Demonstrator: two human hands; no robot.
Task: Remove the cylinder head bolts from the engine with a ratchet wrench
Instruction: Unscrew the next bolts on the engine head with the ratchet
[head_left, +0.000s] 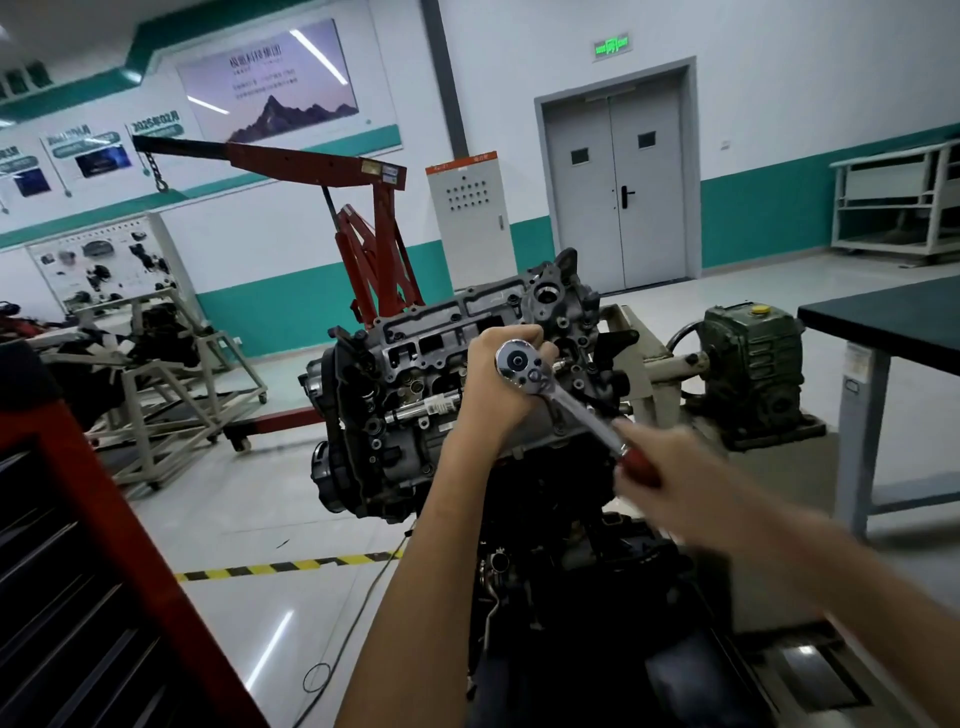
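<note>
The engine (410, 364) is carried on a stand (641, 364) in mid-frame, with its cylinder head (447, 332) tilted toward the camera. The ratchet (571, 408) is set against the right part of that head, its round drive end (516, 359) turned to the camera and its shaft slanted down to the right. The left hand (493, 389) is held up from below on a nearly straight forearm. Its fingers are curled round the drive end from behind, so the socket and any bolt beneath are hidden. The right hand (660, 457) is brought in from the lower right and is blurred. It is wrapped round the red handle (638, 466), with one fingertip laid onto the steel shaft. A chrome extension bar (423, 407) is laid across the cylinder head, just left of the left hand. A red crane (371, 208) is seen behind the engine, and a green gearbox (753, 364) is seen to its right. A dark-topped desk (883, 325) is placed at the right edge. A red tool chest (104, 519) is cut off at the lower left.
</note>
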